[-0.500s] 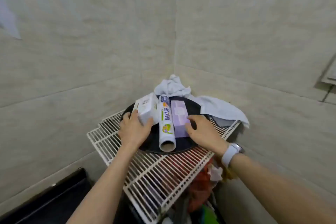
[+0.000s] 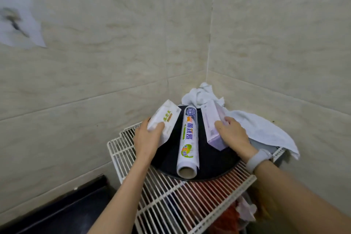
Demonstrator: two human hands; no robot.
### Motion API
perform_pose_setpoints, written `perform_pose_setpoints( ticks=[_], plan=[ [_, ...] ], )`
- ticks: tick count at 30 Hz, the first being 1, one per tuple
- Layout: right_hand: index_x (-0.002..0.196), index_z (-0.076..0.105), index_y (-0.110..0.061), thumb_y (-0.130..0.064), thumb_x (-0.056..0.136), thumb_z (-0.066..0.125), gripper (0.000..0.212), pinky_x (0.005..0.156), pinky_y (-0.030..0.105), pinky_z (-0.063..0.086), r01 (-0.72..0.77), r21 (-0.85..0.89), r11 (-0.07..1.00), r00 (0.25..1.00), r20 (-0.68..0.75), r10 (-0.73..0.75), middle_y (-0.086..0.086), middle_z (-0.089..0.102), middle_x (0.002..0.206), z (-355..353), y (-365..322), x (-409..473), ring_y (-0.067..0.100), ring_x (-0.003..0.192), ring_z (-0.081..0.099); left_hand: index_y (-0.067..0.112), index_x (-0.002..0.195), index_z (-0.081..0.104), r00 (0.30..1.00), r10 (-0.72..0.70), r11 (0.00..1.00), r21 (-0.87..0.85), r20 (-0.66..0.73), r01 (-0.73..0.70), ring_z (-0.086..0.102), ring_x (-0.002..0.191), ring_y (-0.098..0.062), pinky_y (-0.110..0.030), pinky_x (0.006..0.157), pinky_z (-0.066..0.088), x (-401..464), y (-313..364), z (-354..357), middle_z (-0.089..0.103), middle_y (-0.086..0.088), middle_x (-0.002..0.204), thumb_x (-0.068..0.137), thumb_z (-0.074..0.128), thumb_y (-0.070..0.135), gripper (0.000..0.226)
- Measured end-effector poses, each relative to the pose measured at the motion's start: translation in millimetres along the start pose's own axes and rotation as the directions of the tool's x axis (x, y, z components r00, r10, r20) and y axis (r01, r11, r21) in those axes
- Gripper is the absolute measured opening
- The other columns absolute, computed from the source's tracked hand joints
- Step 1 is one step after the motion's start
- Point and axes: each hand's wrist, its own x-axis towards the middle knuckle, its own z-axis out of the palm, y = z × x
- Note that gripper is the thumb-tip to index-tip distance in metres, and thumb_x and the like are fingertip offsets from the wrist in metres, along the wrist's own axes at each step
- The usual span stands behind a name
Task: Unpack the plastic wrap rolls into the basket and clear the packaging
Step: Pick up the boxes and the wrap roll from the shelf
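A plastic wrap roll [image 2: 188, 138] with a printed label lies lengthwise on a round black tray [image 2: 218, 165], its open tube end toward me. My left hand [image 2: 147, 138] grips a white pack [image 2: 165, 121] at the tray's left, tilted and lifted off the tray. My right hand [image 2: 232, 136] grips a pale purple box [image 2: 211, 125] at the tray's right, also tilted up on one edge. Both packs are apart from the roll. No basket shows in view.
The tray rests on a white wire rack [image 2: 171, 205] in a tiled corner. A crumpled white cloth [image 2: 254, 125] lies behind and right of the tray. Red items [image 2: 228, 216] sit under the rack. A dark surface [image 2: 62, 213] is at lower left.
Both hands have closed on their packs and pulled them outward and up, away from the roll. The view has come closer to the tray.
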Motion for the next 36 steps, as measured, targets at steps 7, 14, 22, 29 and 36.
perform_pose_setpoints(
  ticks=[7,14,22,29,36],
  plan=[
    [0.133,0.041,-0.021,-0.027,0.085,0.051,0.049,0.093,0.024,0.031,0.336,0.305,0.891,0.928,0.057,-0.369,0.003,0.047,0.139,5.0,-58.4,-70.7,0.019,0.124,0.044,0.022,0.128,0.049,0.943,0.078,0.983,-0.132,-0.324,-0.126,0.055,0.097,-0.01,-0.023,0.074,0.048,-65.6,-11.3,-78.3,0.046,0.002,0.124,0.078,0.061,0.038,0.054],
    [0.117,0.058,-0.019,-0.029,0.084,0.05,0.036,0.083,0.021,0.037,0.371,0.449,0.813,0.702,0.437,-0.562,0.003,0.064,0.117,92.6,-91.1,-205.8,0.009,0.099,0.054,0.019,0.127,0.05,0.75,-0.15,0.989,-0.104,-0.644,0.108,0.055,0.107,-0.021,-0.038,0.087,0.051,-207.3,-89.3,-188.3,0.048,-0.006,0.131,0.081,0.059,0.039,0.051],
    [0.116,0.058,-0.024,-0.033,0.091,0.041,0.031,0.079,0.021,0.033,0.248,0.383,0.89,0.502,0.735,-0.456,-0.006,0.045,0.108,200.8,-26.1,-352.3,0.005,0.092,0.044,0.029,0.135,0.041,0.436,-0.427,0.856,-0.198,-0.793,0.478,0.046,0.116,-0.024,-0.042,0.098,0.042,-377.7,-192.1,-248.6,0.038,-0.004,0.137,0.081,0.059,0.041,0.057],
    [0.126,0.049,-0.018,-0.026,0.091,0.045,0.036,0.089,0.033,0.044,0.335,0.192,0.922,0.54,0.763,-0.355,0.0,0.038,0.116,290.8,24.1,-427.9,0.018,0.092,0.052,0.024,0.134,0.042,0.417,-0.407,0.731,-0.016,-0.812,0.682,0.032,0.118,-0.028,-0.032,0.095,0.032,-400.2,-263.8,-292.3,0.036,-0.006,0.138,0.078,0.063,0.039,0.062],
    [0.103,0.054,-0.013,-0.023,0.081,0.061,0.025,0.077,0.043,0.049,0.771,-0.036,0.636,0.453,0.734,-0.507,0.014,0.044,0.123,378.8,19.7,-451.1,0.034,0.101,0.048,0.005,0.121,0.045,0.715,-0.304,0.659,0.403,-0.629,0.635,0.03,0.12,-0.04,-0.047,0.1,0.035,-348.1,-331.0,-353.2,0.033,-0.023,0.134,0.068,0.077,0.041,0.072]
  ],
)
